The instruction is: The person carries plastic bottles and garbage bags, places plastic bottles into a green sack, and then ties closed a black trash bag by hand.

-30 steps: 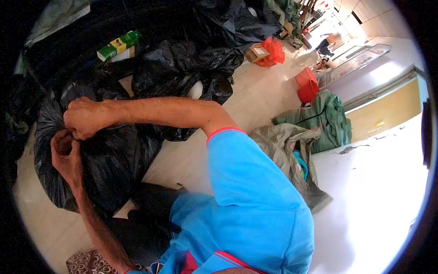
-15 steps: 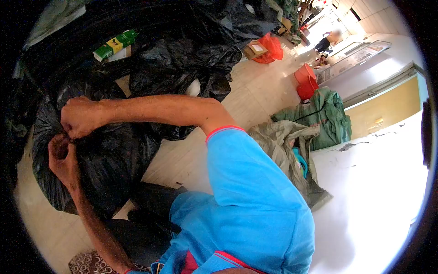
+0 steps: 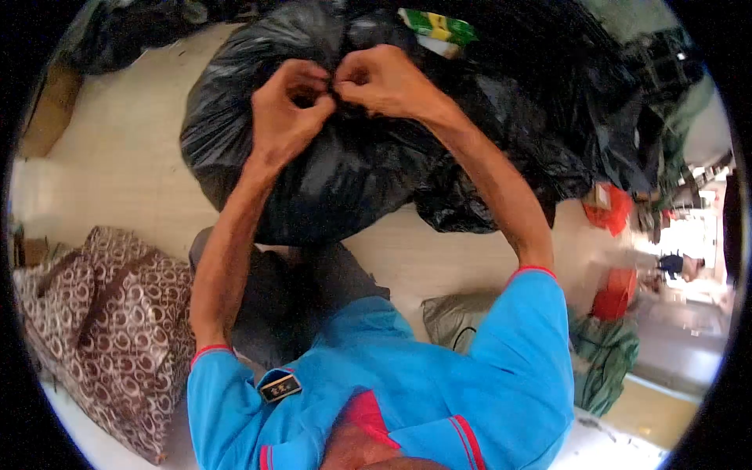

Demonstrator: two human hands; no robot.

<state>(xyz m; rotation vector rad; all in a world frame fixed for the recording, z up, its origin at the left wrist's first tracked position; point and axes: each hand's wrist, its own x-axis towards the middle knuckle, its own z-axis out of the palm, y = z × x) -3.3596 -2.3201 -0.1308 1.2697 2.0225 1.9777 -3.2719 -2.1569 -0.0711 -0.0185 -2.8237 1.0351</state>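
Observation:
A full, rounded black plastic bag point(image 3: 313, 184) stands on the floor in front of my knees. At its gathered top, my left hand point(image 3: 288, 113) pinches the plastic between thumb and fingers. Right beside it, my right hand point(image 3: 382, 82) is closed on the same gathered top, fingers curled. The fingertips of both hands nearly meet there. What exactly lies between them is too dark and small to make out, apart from the bag's plastic.
More black plastic bags point(image 3: 509, 102) lie to the right, with a green and yellow packet point(image 3: 439, 26) at the back. A brown patterned bag point(image 3: 117, 313) is at left. Green sacks point(image 3: 603, 364), a red bucket point(image 3: 615, 294) and an orange-red bag point(image 3: 615, 215) stand right; a person point(image 3: 680, 265) is far off.
The view has swung left, so the bag and hands now appear nearer the middle. My hands have drawn slightly apart sideways at the bag's top, where they overlapped before.

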